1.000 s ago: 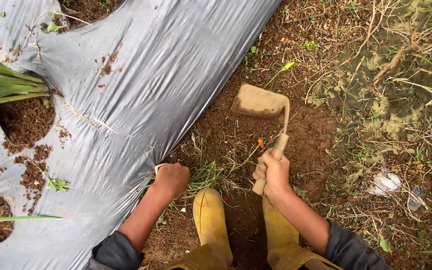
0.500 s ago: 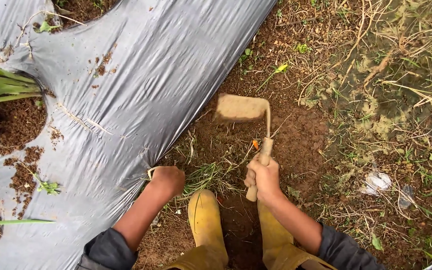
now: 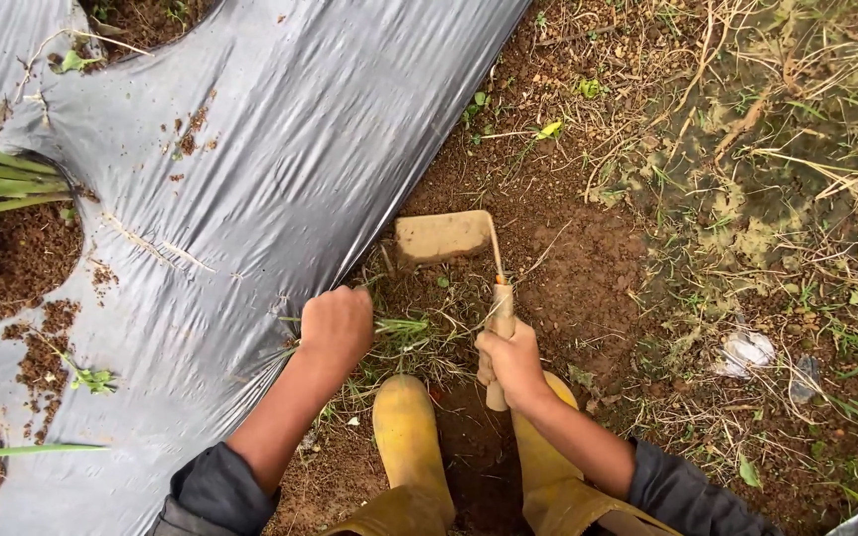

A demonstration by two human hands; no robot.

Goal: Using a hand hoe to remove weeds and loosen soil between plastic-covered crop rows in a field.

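The right hand is clamped around the wooden handle of a hoe, whose mud-caked blade rests on the soil just past a tuft of weeds. The left hand is closed on those weeds at the edge of the grey plastic sheet. To work well, I judge the blade should bite under the roots and pull toward the yellow boots, clear of the sheet.
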